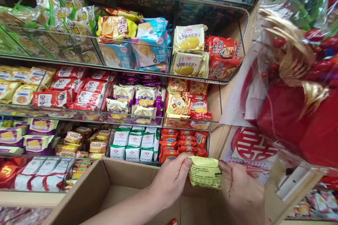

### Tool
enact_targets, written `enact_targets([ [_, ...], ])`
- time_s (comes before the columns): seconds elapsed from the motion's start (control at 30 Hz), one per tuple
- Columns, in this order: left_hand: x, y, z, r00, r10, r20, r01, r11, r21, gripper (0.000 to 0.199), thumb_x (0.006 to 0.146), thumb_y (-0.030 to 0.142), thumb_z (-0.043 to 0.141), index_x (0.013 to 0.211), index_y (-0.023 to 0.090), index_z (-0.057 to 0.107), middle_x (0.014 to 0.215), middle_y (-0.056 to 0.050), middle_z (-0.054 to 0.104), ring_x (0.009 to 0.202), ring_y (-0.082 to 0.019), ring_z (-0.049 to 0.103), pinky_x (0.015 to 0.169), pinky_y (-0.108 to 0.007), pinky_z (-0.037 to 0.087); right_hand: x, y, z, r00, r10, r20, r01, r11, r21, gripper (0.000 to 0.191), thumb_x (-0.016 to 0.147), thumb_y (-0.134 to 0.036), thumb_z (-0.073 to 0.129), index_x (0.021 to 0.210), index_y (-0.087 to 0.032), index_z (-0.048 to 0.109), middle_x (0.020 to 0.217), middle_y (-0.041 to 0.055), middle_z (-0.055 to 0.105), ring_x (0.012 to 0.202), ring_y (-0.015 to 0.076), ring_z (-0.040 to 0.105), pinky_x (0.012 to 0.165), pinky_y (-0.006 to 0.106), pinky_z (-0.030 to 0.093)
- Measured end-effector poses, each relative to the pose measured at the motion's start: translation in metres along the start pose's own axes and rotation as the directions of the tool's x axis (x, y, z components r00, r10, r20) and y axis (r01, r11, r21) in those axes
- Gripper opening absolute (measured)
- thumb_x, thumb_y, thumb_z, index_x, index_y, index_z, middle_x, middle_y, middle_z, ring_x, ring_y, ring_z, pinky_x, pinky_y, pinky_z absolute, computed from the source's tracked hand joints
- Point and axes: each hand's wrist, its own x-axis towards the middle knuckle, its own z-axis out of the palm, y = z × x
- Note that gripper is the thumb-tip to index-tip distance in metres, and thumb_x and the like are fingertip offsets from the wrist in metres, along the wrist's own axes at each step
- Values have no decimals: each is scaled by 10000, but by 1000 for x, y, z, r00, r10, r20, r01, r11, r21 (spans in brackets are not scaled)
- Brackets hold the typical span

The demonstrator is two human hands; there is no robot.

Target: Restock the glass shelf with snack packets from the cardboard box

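A yellow snack packet (205, 173) with dark printing is stretched between my two hands. My left hand (175, 175) pinches its left end between thumb and fingers. On the opposite end, my right hand (239, 184) grips with the thumb on top. Both hands are above an open cardboard box (137, 177), whose inside is partly hidden by my arms. A small red wrapper (173, 222) shows at the bottom edge of the view, inside the box. Just beyond my hands, red-orange packets (169, 144) are stacked on a shelf.
Clear-fronted shelves hold white-and-green packets (136, 140), red packets (89, 91), cream biscuit packets (188, 51) and blue biscuit packets (150, 47). Plastic-wrapped red decorations (295, 112) hang close on the right. A wooden panel (224, 103) borders the shelves there.
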Motion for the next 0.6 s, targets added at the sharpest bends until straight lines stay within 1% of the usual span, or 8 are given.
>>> enact_targets([
  [0.03,0,3,-2,979,-152,135,169,979,-118,680,831,664,167,826,159,622,417,22,457,371,-135,437,435,-237,323,1,2,0,999,-37,-27,38,998,48,161,898,-169,451,741,-167,489,480,-24,502,387,96,442,442,252,312],
  [0.1,0,7,-7,804,-331,494,520,794,-314,853,745,767,88,784,115,638,455,-37,554,348,-146,495,409,-244,362,1,3,0,992,-117,-48,124,976,177,153,888,-131,455,740,-160,484,509,-9,522,435,94,458,470,240,339],
  [0.17,1,10,-10,654,-304,692,715,548,-435,828,737,770,192,804,84,651,624,-103,654,443,-163,602,444,-239,420,0,3,0,978,-207,-39,208,927,313,153,886,-116,433,745,-158,477,510,-4,513,455,103,446,472,247,346],
  [0.2,1,11,-11,646,-283,709,743,447,-498,711,758,709,326,853,84,651,692,-106,675,502,-159,637,471,-219,438,0,3,-1,965,-259,-42,256,897,360,151,886,-121,420,752,-157,479,506,-4,506,456,109,434,462,253,343],
  [0.3,-5,14,-9,768,-302,564,639,303,-707,325,750,331,617,1008,133,617,752,-62,694,571,-128,661,495,-159,434,1,7,-4,916,-388,-100,395,835,382,133,884,-152,413,789,-137,505,583,44,560,540,143,492,484,279,391],
  [0.4,-16,21,-5,891,-233,390,449,332,-829,444,703,151,679,1129,179,558,888,-55,689,631,-120,657,523,-174,456,-2,14,-7,914,-378,-148,404,816,413,140,885,-189,420,795,-134,511,801,125,616,818,218,576,642,352,479],
  [0.5,-23,26,-1,967,-69,247,252,432,-866,631,705,124,705,1270,204,434,1068,-74,644,831,-147,646,693,-238,499,-11,14,-7,978,-197,-70,204,823,530,181,906,-238,379,769,-179,481,963,116,616,976,229,547,764,399,462],
  [0.6,-20,27,0,989,85,120,63,488,-870,820,725,110,694,1382,204,213,1173,-107,599,1036,-181,581,898,-307,440,-21,-1,-3,966,257,39,-215,706,675,154,892,-295,403,793,-201,474,1178,106,543,1080,242,513,849,429,432],
])
